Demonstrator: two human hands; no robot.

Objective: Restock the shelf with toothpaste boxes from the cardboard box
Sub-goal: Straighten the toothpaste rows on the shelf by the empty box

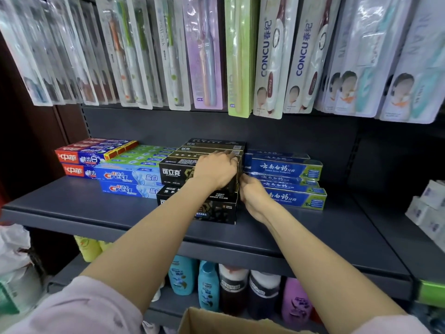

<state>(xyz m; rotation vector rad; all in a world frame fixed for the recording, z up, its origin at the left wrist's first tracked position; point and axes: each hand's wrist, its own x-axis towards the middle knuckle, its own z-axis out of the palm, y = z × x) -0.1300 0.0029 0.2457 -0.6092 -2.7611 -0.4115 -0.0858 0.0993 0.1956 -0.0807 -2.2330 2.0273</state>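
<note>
From the head view, the black boxes point(192, 174) are seen stacked on the shelf point(301, 237), between the Crest boxes point(130, 177) on one side and the blue boxes point(286, 168) on the other. The left hand point(215, 171) is laid over the top front black box, its grip closed around the box's right end, with the fingertips point(232, 156) curled over the upper edge. The right hand point(252, 197) is pressed against the right end of the stack, just beside the blue boxes; whether its grip is closed on anything cannot be told, since the fingers are hidden behind the stack. The cardboard box point(204, 319) is seen at the bottom edge, only a flap of it, so what is left inside cannot be judged. The step in hand is judged to be the squaring of the black stack. The lower front black box is seen set further forward than the one above it, so the upper box could be tipped or slid off if it is pushed unevenly. The blue boxes, which touch the stack, could be shoved askew by a sideways push. Should a box be knocked forward, it could drop over the shelf's front edge toward the bottles point(207, 285) below.
</note>
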